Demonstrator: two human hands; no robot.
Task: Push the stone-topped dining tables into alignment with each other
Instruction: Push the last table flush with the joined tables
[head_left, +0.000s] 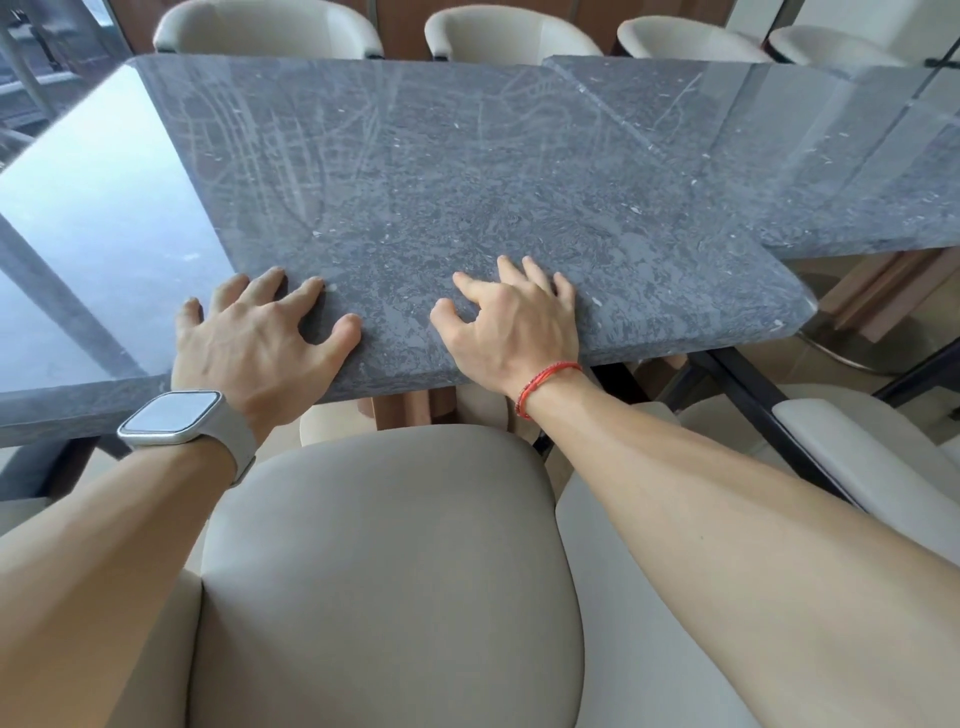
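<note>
The left grip (260, 332) and right grip (511, 322), spread flat, empty, press the skewed middle surface (415, 182), which needs an even pivot toward the apparently offset right surface (779, 156).

Soft daylight — glare left, wide-angle warp

Near grey stone table (415, 208) juts past right table (779, 156) (skewed).

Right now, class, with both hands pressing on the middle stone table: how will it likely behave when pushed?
Probably heavy: the middle table has a thick stone top, and both the left hand and the right hand press on it. It should stay stiff, not flex. It will likely slide grudgingly rather than tip, since the top is broad and flat.
</note>
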